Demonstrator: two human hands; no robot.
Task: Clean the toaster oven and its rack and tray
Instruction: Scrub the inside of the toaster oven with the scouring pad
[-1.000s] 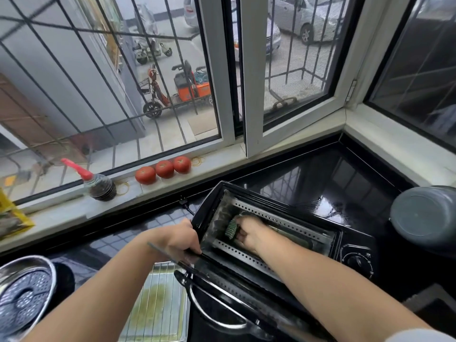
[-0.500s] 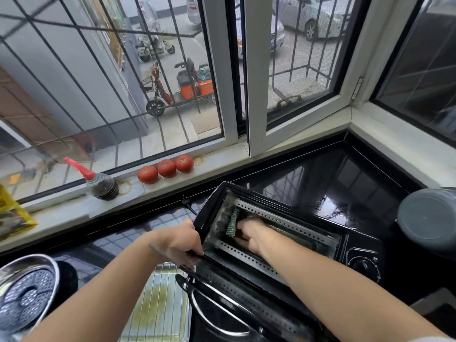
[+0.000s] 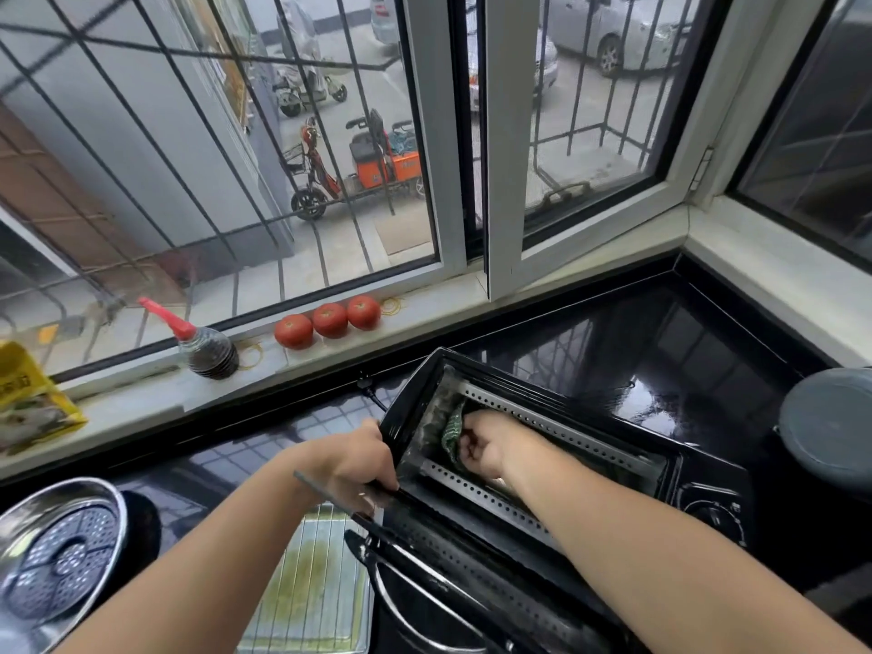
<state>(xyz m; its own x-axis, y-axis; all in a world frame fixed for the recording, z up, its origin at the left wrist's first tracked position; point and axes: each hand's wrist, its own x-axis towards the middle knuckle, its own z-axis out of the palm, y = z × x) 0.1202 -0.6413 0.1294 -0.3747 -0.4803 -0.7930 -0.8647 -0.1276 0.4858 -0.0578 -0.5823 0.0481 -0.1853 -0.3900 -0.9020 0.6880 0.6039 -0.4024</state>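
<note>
Taking the black toaster oven (image 3: 542,460) on the glossy black counter (image 3: 660,351) as the landmark: far to its left, at the frame's lower edge, sits a round stainless steel steamer pan (image 3: 61,559). Behind that, on the pale window sill (image 3: 155,403), lie a yellow packet (image 3: 28,408) and a clear squeeze bottle of dark sauce with a red nozzle (image 3: 203,346), then three red tomatoes (image 3: 328,321). Just left of the oven's lowered glass door (image 3: 424,601) the wire rack (image 3: 311,587) rests over a metal tray. The left hand (image 3: 354,460) curls its fingers round the oven's left front edge. The right hand (image 3: 481,446) is inside the cavity, its arm blocking the interior, fingers closed on a green scouring pad (image 3: 452,431) against the left wall. A grey round lid (image 3: 830,431) sits to the right.
</note>
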